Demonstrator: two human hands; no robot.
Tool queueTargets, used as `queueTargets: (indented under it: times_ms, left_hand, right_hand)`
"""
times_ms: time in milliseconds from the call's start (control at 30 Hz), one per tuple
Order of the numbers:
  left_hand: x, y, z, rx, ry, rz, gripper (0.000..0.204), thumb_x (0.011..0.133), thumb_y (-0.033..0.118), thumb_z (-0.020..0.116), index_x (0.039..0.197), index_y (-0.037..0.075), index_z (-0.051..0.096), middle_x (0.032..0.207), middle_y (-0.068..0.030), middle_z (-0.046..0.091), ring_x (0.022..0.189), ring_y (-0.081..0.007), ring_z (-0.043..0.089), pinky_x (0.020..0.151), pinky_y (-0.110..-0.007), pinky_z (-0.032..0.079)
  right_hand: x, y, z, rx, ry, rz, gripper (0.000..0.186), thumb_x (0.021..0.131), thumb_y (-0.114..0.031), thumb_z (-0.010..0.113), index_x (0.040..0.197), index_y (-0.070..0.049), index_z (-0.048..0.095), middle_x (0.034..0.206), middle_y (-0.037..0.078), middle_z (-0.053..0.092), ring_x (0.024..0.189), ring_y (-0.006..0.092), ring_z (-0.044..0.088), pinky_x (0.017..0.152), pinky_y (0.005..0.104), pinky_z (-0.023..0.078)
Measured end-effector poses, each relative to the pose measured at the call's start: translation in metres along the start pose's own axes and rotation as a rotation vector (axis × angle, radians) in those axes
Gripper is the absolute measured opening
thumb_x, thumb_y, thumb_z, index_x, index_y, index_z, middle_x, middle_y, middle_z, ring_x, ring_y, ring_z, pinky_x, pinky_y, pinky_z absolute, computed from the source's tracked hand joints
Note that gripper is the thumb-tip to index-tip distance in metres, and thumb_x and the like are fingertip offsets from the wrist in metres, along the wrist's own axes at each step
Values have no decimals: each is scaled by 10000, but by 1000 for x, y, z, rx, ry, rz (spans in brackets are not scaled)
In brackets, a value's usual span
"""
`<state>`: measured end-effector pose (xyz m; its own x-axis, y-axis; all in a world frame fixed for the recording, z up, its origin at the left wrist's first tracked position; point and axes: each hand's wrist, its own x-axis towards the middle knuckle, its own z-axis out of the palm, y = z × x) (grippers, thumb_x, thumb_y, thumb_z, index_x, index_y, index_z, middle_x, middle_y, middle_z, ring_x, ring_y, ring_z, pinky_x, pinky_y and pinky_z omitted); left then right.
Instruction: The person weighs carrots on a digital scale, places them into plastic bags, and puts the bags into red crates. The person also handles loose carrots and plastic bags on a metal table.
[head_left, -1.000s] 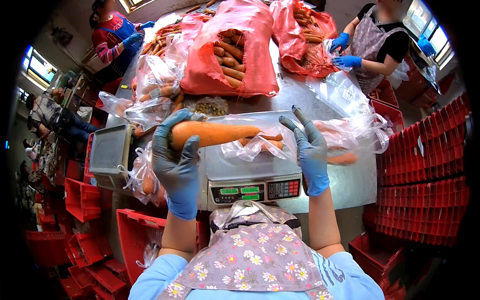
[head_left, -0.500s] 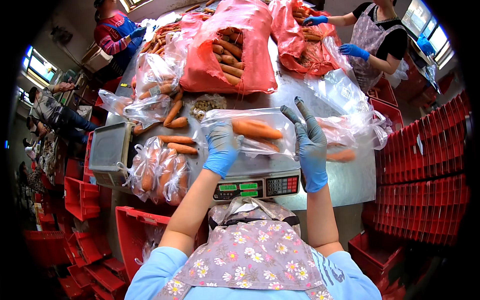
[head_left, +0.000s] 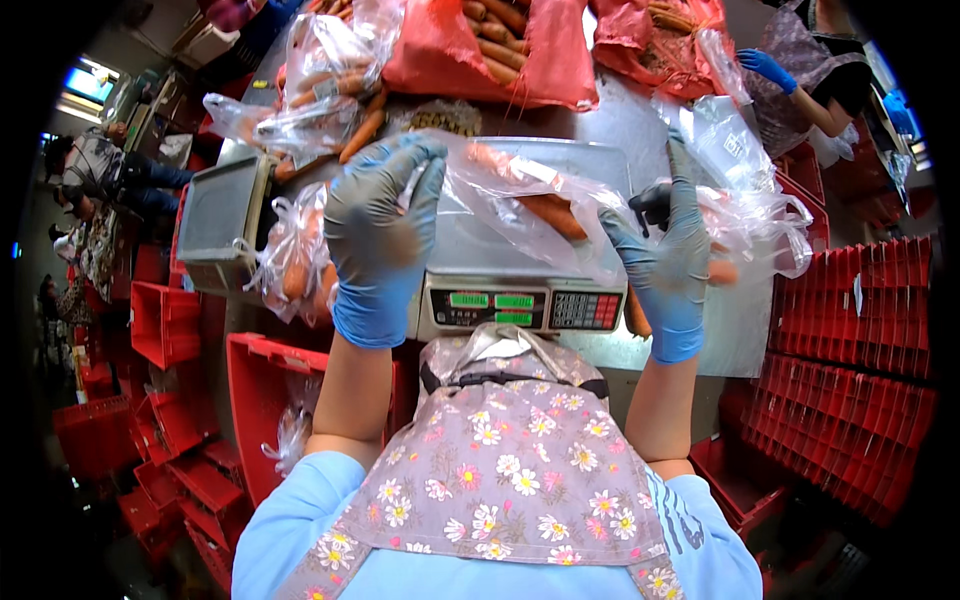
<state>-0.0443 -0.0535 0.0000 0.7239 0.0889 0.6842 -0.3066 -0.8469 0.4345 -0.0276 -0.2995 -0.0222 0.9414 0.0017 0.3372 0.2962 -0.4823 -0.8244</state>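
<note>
One left hand, fingers curled, its grip unclear to me, and the right hand, fingers spread, flank the clear bag above the scale. Slack film, I judge, could spill carrots short of the red sack.

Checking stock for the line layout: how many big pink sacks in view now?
2: a central pink sack at the top of the picture, and a right-hand pink sack beside it. The top edge cuts both; others may be hidden.
</note>
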Motion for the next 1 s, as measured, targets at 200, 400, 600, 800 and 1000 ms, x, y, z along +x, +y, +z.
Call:
queueTargets:
  times_ms: [200,400,600,800,1000]
  left_hand:
    - [-9,0,-15,-93,117,-125,270,780,47,685,1048,38,654,1007,-89,646,778,-120,608,664,-244,506]
    - [-9,-16,-22,4,84,-117,547,750,171,746,1214,1,512,901,-61,622,721,-74,575,589,-225,476]
    - [-32,-40,25,169,-5,-231,909,649,404,797,1326,-4,349,1015,-177,612,817,-322,616,771,-391,479]
    - [-16,-44,21,-37,-450,-688,788,729,416,729,1324,8,413,1143,-178,596,1028,-255,587,872,-343,443]
    - [-19,-39,12,81,-353,-577,997,633,571,737,1306,-64,367,1041,-247,610,937,-345,615,774,-390,478]
  right_hand:
    - [-17,-5,-7,-16,4,4,862,695,-196,780,1393,-18,307,1109,94,526,975,188,506,890,299,408]
    - [-26,-27,-17,58,-6,22,915,682,-344,778,1394,-19,304,1208,131,516,1044,209,512,906,330,407]
    - [-25,-7,10,-25,-40,-9,886,671,-277,785,1369,17,324,942,119,552,862,219,537,812,318,447]
    - [-6,2,-2,31,-171,229,853,733,-201,753,1409,-11,270,990,90,549,921,173,520,869,293,423]
    - [-18,-2,-2,163,-135,122,976,651,-253,794,1412,10,242,1065,136,540,1018,221,517,905,327,409]
